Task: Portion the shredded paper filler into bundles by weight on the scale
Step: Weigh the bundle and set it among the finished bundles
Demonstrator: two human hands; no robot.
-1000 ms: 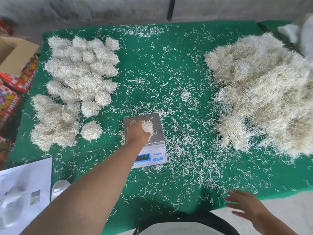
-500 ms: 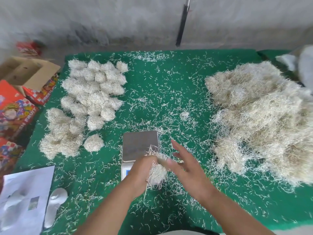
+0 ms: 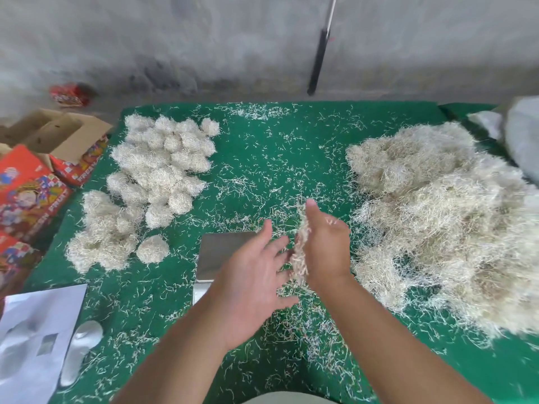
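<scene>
Both forearms enter from 6 o'clock, converge at frame centre. Left hand [image 3: 256, 284] at approx 7 o'clock of right, fingers straight and spread, tips aimed 1 o'clock, palm facing right hand. Right hand [image 3: 323, 243] edge-on, fingers straight, pointing 12 o'clock. Shredded paper wad [image 3: 300, 252] pressed btwn the two palms. Wrists apart, forearms bare.

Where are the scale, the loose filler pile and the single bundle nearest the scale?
scale [image 3: 224, 246]: head view, bare steel platform.
loose pile [image 3: 455, 228]: head view, middle of heap.
single bundle [image 3: 152, 249]: head view, its centre.
</scene>
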